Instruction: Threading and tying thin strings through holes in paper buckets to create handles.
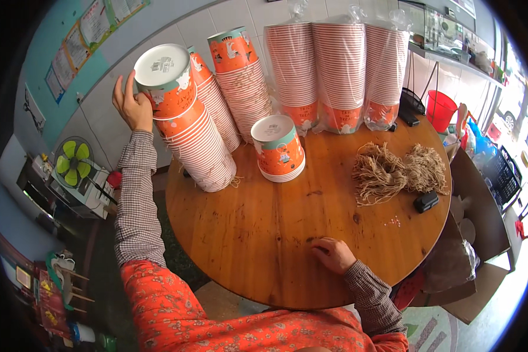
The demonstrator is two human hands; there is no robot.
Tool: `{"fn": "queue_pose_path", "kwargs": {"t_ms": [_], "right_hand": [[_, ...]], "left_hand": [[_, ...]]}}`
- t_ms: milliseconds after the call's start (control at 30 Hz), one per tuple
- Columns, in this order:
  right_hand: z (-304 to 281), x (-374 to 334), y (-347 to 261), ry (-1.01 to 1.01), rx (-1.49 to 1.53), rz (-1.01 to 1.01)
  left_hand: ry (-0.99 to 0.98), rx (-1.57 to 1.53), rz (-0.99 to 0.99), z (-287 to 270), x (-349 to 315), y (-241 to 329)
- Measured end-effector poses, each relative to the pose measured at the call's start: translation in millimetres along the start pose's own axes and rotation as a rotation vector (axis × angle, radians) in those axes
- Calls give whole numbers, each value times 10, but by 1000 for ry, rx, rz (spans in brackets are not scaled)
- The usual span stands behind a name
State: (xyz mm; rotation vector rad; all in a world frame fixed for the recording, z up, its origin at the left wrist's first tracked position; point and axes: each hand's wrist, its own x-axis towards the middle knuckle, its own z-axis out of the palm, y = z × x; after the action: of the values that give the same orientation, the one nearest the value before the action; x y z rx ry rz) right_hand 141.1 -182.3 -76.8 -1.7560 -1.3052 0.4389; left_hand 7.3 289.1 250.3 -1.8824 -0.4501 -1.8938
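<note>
My left hand (pixel 134 107) is raised at the left, its fingers apart and touching the side of an upside-down paper cup (pixel 169 88). That orange and green cup tops a tall leaning stack of nested cups (pixel 200 154) with white rims. Low on the table's near side rests my right hand (pixel 333 256), fingers loosely curled, with nothing visible in it. A short stack of upside-down cups (pixel 280 154) stands alone near the middle. Behind the left stack are two more tall stacks, one showing clearly as a cup stack (pixel 240 76) with thin strings about its rims.
Plastic-wrapped cup stacks (pixel 339 70) line the back of the round wooden table (pixel 258 234). Bundles of tan string (pixel 396 170) and a small black object (pixel 426 202) lie at the right. A cardboard box (pixel 478 211) and red bucket (pixel 441 110) stand beyond that edge; a fan (pixel 73 161) is at left.
</note>
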Motion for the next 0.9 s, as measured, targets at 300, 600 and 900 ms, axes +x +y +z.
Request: {"fn": "queue_pose_path", "kwargs": {"t_ms": [300, 600, 900], "right_hand": [[-10, 1, -41, -4, 8, -16], [6, -20, 11, 20, -35, -54], [21, -1, 42, 27, -55, -92]], "left_hand": [[-570, 140, -484, 285, 409, -653], [-444, -191, -155, 273, -49, -314], [-524, -143, -69, 78, -413, -182]]}}
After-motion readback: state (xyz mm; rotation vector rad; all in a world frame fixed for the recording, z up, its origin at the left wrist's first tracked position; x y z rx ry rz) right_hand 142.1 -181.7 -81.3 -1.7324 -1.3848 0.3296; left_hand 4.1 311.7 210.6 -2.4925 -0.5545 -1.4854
